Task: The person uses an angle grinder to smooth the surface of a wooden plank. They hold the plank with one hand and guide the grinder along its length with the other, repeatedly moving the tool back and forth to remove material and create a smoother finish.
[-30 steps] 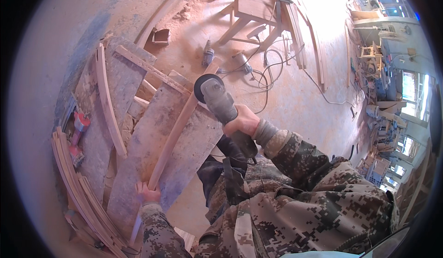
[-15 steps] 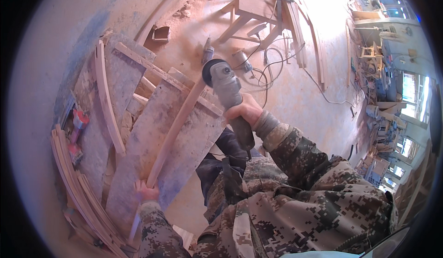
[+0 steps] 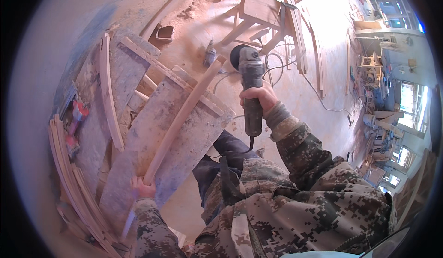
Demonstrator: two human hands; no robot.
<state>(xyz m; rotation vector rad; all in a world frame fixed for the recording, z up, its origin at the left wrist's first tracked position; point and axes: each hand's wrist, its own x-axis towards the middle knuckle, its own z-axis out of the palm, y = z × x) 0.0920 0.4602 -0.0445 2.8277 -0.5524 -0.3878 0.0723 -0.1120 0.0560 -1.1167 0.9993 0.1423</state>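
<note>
My right hand point(image 3: 262, 96) is wrapped round the body of a grey angle grinder point(image 3: 252, 73), its dark round disc up at the far end and its cord trailing from the near end. The grinder is held in the air, apart from the wood. A long, slightly curved wooden strip point(image 3: 183, 112) slants across a worn, stained board point(image 3: 138, 140). My left hand point(image 3: 144, 187) grips this strip near its close end. The strip's far end sticks out past the board's edge, to the left of the grinder.
Curved wooden strips point(image 3: 74, 184) are stacked at the left, near a red tool point(image 3: 79, 111). Another curved strip point(image 3: 109, 92) lies on the boards. Beyond stand a bottle-shaped tool point(image 3: 210, 54) and a wooden bench point(image 3: 260, 9). Cables point(image 3: 323, 100) run over the floor point(image 3: 318, 129).
My right hand has moved the grinder right and away from the wooden strip's far end, turning it more upright. My left hand keeps its grip on the strip.
</note>
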